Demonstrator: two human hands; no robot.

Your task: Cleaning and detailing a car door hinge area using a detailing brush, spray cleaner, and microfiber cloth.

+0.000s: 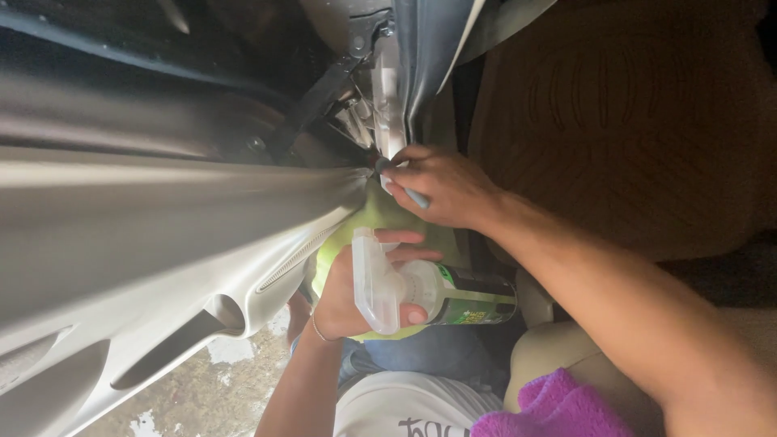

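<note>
A spray bottle (437, 293) was seen lying on its side across the lower middle of the view, its clear white trigger head (374, 279) turned toward the pale door panel and its dark body, wrapped in a green label, pointing the other way. It was gripped around the neck, just behind the trigger. A thin brush with a light blue handle (414, 195) was pinched higher up, at the narrow gap beside the door hinge; only a short piece of the handle could be made out, tilted, and its tip was hidden in the gap.
</note>
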